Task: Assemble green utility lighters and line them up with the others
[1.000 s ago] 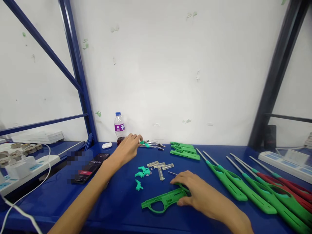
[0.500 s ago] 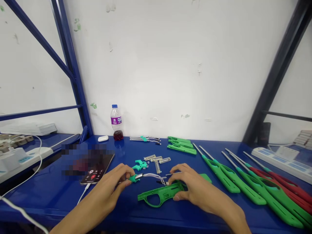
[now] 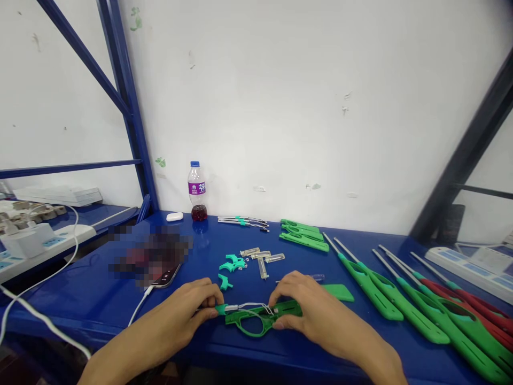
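Observation:
My left hand (image 3: 192, 309) pinches a lighter nozzle by its teal collar (image 3: 221, 309); its metal rod is mostly hidden behind my fingers. Thin wires (image 3: 253, 305) run from the nozzle to the right. Below them lies a green half shell of a lighter (image 3: 290, 307), inner side up, with a trigger ring at its left. My right hand (image 3: 308, 305) grips this shell, thumb at the near edge and fingertips at the wire ends. A small part at those fingertips is partly hidden. Beyond my hands lie teal triggers (image 3: 225, 282) and clear fuel tanks (image 3: 262, 268).
Finished-looking green lighters (image 3: 372, 289) and red lighters (image 3: 468, 299) lie at the right. More green shells (image 3: 304, 240), nozzles (image 3: 240, 221) and a drink bottle (image 3: 197, 192) stand or lie by the wall. A screwdriver (image 3: 316, 277) and a phone (image 3: 168, 277) with a white cable are nearby.
My left hand has brought the nozzle down and right, onto the left end of the green shell. A teal trigger formerly near that hand now shows uncovered. The view has shifted slightly.

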Motion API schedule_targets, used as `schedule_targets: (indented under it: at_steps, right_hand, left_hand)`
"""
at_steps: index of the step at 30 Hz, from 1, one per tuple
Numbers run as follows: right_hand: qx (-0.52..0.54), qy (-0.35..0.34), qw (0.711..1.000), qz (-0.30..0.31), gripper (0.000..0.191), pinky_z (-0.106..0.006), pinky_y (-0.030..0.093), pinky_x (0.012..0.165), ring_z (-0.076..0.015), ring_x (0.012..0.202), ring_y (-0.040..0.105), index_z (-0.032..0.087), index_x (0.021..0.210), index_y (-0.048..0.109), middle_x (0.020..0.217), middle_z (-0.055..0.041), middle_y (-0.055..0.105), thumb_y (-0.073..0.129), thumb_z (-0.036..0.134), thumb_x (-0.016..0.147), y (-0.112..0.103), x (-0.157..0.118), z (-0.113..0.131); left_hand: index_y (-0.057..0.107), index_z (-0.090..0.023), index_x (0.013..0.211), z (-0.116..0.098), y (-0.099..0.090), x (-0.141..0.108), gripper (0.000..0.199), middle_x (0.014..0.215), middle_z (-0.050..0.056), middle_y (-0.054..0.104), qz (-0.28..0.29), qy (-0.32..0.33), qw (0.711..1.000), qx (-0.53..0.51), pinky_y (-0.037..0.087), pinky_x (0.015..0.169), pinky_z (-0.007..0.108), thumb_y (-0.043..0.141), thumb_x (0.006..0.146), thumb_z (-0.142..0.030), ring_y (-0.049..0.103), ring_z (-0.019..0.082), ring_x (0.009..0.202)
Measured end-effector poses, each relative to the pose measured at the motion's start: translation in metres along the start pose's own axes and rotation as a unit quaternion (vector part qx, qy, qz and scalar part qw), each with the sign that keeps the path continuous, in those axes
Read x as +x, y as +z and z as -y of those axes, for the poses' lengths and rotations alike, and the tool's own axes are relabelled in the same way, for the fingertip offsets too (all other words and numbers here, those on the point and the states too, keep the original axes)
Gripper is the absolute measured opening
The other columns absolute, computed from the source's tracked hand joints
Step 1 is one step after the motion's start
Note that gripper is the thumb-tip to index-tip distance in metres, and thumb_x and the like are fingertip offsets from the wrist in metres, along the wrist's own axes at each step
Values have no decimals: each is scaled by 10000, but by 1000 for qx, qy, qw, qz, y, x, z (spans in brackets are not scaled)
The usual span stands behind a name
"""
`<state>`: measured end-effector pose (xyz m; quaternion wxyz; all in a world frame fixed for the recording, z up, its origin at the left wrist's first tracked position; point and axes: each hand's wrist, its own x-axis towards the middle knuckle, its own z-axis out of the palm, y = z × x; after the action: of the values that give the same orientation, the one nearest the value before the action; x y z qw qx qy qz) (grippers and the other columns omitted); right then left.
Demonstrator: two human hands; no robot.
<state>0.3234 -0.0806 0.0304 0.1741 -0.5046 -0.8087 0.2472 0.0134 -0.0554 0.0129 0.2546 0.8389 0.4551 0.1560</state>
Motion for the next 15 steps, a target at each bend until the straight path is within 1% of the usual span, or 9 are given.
schedule_targets:
  at_steps: [3, 5, 8, 11, 15]
  right_hand:
    - [8, 8, 1000, 1, 149, -349, 396, 1039, -221, 1116, 617, 316, 1039, 749, 1130, 22, 685, 818, 352, 912, 1, 0, -1]
    - [9, 13, 1000, 0, 160, -323, 421, 966, -216, 1067, 624, 311, 1021, 744, 1097, 27, 690, 835, 345, 894, 2, 1, -2]
    - [9, 18, 1000, 1, 170, -306, 421, 917, -214, 1022, 625, 303, 986, 734, 1053, 37, 697, 855, 328, 871, 2, 3, -2]
    - [12, 28, 1000, 3, 169, -294, 415, 873, -215, 1002, 622, 304, 976, 714, 1031, 52, 714, 847, 316, 872, 0, 5, -1]
    - [10, 38, 999, 9, 116, -288, 409, 825, -214, 965, 626, 297, 918, 702, 999, 63, 735, 801, 357, 908, -3, 4, 1]
  left_hand:
    - [668, -281, 1009, -3, 0, 1, 151, 1090, 14, 670, 0, -6, 1000, 11, 476, 958, 292, 517, 1012, -295, 644, 219, 1066]
    - [689, -303, 1051, -6, -1, 0, 143, 1142, 16, 674, 3, -28, 999, 18, 483, 977, 307, 559, 993, -316, 641, 242, 1130]
    - [703, -336, 1100, -9, -2, -3, 173, 1223, 10, 674, 5, -53, 998, 27, 489, 1006, 323, 642, 941, -303, 626, 272, 1216]
    - [711, -339, 1094, -7, -2, -4, 159, 1249, 5, 685, -5, -42, 999, 27, 505, 1001, 317, 611, 972, -317, 634, 269, 1228]
    - [716, -347, 1163, 4, -1, -4, 229, 1278, 7, 692, -27, -2, 999, 32, 506, 1009, 309, 524, 1038, -349, 635, 257, 1240]
